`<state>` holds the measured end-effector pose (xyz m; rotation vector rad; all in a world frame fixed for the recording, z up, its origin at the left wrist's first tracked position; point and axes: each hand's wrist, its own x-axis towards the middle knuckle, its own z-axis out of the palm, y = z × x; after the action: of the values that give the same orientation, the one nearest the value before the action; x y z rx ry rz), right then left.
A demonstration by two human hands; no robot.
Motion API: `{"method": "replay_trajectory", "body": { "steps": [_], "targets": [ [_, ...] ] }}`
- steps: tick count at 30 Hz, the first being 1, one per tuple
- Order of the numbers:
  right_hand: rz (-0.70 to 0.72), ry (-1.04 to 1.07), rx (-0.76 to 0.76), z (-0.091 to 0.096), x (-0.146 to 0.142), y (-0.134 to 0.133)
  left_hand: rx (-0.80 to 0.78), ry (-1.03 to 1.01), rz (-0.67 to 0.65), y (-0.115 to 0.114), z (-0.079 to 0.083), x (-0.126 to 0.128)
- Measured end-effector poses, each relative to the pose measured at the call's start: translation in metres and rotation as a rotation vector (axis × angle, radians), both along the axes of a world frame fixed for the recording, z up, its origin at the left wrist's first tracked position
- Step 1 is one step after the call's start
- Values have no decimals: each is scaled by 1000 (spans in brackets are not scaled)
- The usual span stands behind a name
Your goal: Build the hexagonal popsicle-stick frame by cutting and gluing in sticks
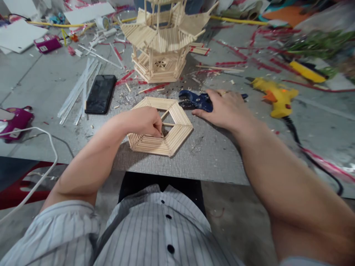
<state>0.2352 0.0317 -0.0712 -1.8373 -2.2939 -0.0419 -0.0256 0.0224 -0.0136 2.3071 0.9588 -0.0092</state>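
A flat hexagonal frame of thin wooden sticks (155, 147) lies near the table's front edge, with sticks crossing its open middle. My left hand (148, 121) is over the frame, its fingers pinched together at the central opening. What is between those fingertips is too small to make out. To the right of the frame, my right hand (224, 107) has its thumb and fingers around a dark blue hand tool (198, 100), which resembles pliers or cutters. Part of that tool is hidden under the hand.
Behind the frame stands a tiered stick pagoda model (169, 40). A black phone (100, 94) and clear glue sticks (79, 90) lie left. At right sits a yellow glue gun (277, 96) with a black cord. Purple devices (47, 43), a white cable (52, 142) and red plastic strips lie around.
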Motion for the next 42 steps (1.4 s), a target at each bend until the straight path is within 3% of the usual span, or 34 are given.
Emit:
{"method": "replay_trajectory", "body": {
  "steps": [7,14,20,25,32,38,42],
  "targets": [
    [6,-38,-72,10,-4,-2,-9,-21,56,-2,2,2],
    [-16,-98,-102,16,-8,-6,18,27,-3,-1,-1,2],
    [-2,-67,-75,10,-5,-4,9,94,22,-2,-1,4],
    [36,-9,-40,5,-2,-1,-12,34,9,-2,0,3],
    [7,-54,-95,8,-3,-1,-29,3,-18,-1,-1,1],
    [28,6,-79,3,0,0,-52,126,13,-3,4,4],
    [36,-3,-99,4,1,0,-70,201,-44,-3,9,4]
  ]
}}
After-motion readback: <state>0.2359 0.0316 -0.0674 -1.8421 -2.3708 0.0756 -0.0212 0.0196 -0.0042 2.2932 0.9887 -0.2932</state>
